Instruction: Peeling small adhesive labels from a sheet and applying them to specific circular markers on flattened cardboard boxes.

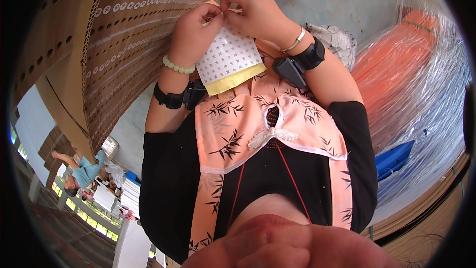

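Observation:
A white label sheet, printed with rows of small dark marks and showing a yellow strip along its near edge, hangs in front of my apron. My left hand is closed, thumb and fingers pinching the sheet's far edge. Right beside it, my right hand pinches at that same edge, the fingertips of both hands almost meeting. Whether a single label is between the fingertips is too small to make out. A peach apron with dark bamboo leaves lies behind the sheet.
Tall stacks of brown cardboard with punched holes and round white stickers stand close at my left. To the right is a plastic-wrapped orange bundle, with a blue item near it. Another person is far off at the left.

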Tool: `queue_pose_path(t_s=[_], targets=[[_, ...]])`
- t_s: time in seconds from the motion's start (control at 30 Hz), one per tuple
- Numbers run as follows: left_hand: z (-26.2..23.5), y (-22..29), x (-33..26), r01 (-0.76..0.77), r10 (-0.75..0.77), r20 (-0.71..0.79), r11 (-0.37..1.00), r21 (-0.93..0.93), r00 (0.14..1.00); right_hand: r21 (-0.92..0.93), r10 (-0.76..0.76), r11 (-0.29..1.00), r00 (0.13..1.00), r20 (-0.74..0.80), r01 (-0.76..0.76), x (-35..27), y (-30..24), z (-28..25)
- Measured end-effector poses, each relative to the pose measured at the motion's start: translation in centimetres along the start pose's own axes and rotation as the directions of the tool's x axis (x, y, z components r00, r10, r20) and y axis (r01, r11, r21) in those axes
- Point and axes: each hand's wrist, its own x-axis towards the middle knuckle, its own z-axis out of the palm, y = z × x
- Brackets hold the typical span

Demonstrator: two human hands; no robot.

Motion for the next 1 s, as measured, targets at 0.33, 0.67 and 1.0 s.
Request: queue_pose_path(t_s=[0.33, 0.67, 1.0], targets=[[0.2, -0.6, -0.2, 0.036, -0.046, -0.044, 0.98, -0.198, 0.998, 0.292, 0.396, 0.854, 0.902, 0.173, -0.431, -0.3, 0.1, -0.2], [0.3, -0.9, 0.1, 0.015, -0.026, -0.049, 0.976, -0.217, 0.998, 0.435, 0.384, 0.775, 0.888, 0.253, -0.459, -0.3, 0.9, 0.2], [-2.5, -3.2, -0.4, 0.22, -0.229, -0.011, 0.945, -0.244, 0.973, 0.671, 0.501, 0.581, 0.852, 0.152, -0.461, 3.0, 2.9, -3.7]])
